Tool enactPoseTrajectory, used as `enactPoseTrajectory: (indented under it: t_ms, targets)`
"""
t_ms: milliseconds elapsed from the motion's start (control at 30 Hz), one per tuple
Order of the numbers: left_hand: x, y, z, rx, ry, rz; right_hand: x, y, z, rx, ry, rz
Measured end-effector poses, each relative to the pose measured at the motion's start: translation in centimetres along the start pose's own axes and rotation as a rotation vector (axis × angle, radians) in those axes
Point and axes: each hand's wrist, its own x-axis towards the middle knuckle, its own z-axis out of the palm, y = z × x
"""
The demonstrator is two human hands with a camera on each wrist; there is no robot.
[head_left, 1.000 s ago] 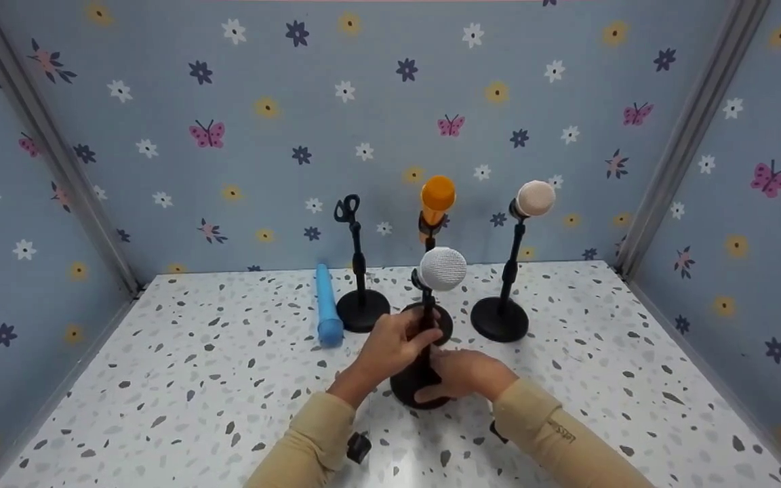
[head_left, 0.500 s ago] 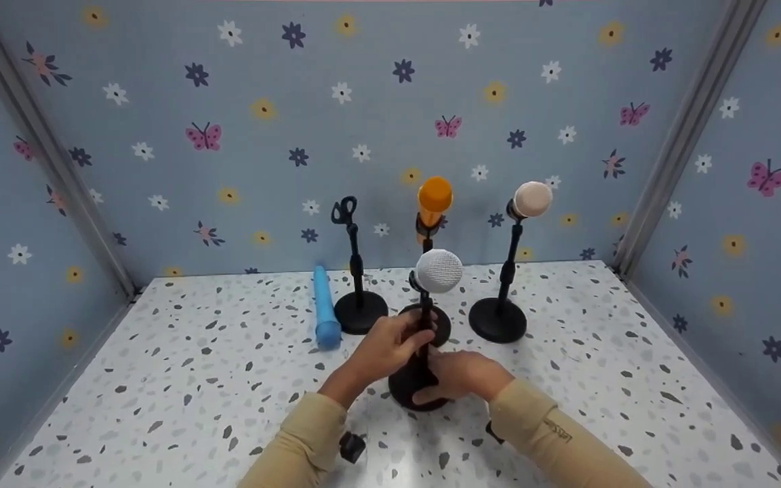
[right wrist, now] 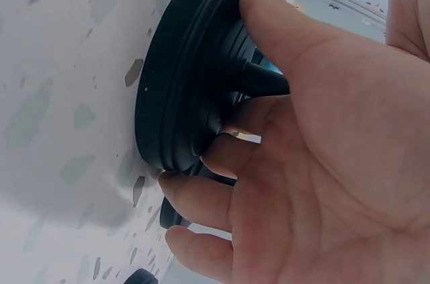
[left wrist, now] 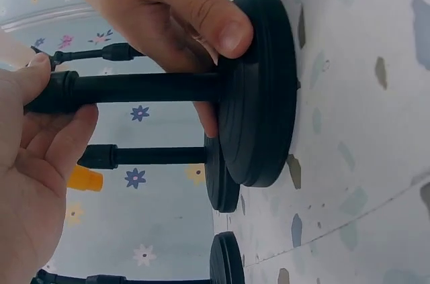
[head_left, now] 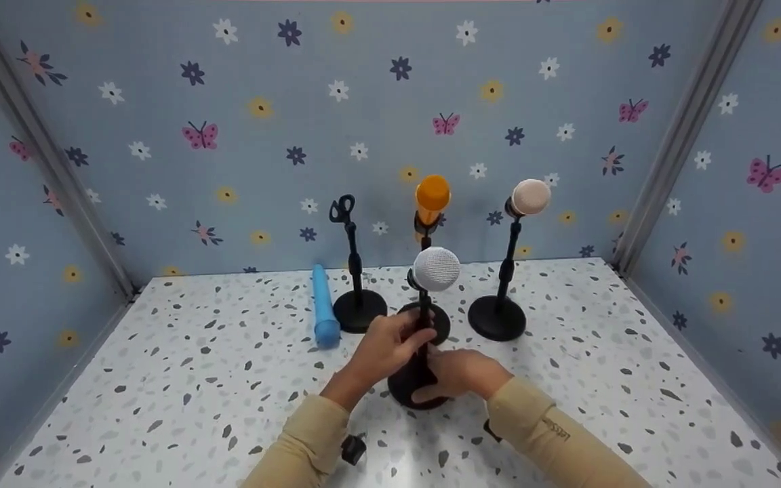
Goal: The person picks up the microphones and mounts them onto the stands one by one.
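In the head view a black microphone stand (head_left: 401, 390) with a white-headed microphone (head_left: 436, 269) in its clip is at the middle front. My left hand (head_left: 384, 346) pinches its pole between thumb and fingers; the left wrist view shows that grip at the thicker collar (left wrist: 57, 92). Lower down, my right hand (head_left: 468, 374) holds the round base (right wrist: 195, 76), its thumb on the upper face and fingers around the pole's foot and rim. In the left wrist view the base stands right at the speckled tabletop (left wrist: 363, 129).
Behind are a stand with an orange microphone (head_left: 433, 194), one with a pale pink microphone (head_left: 531, 196) to the right, and a stand (head_left: 356, 312) with a bare clip to the left. Beside that lies a blue microphone (head_left: 323, 308). A flowered wall (head_left: 160, 135) encloses the back.
The head view has shifted slightly. Both hands keep their hold on the stand, which stays in place.
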Motion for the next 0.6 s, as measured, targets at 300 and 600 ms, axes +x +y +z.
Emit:
enactPoseTrajectory:
  t_ms: [300,600]
  targets:
    - [-0.6,2.0,1.2,0.173,0.045,-0.116,0.2,0.3,0.0,0.018,-0.004,-0.009]
    - [-0.5,0.8,0.0,-0.018,-0.005,-0.105,-0.1,0.1,0.0,0.022,0.008,-0.037]
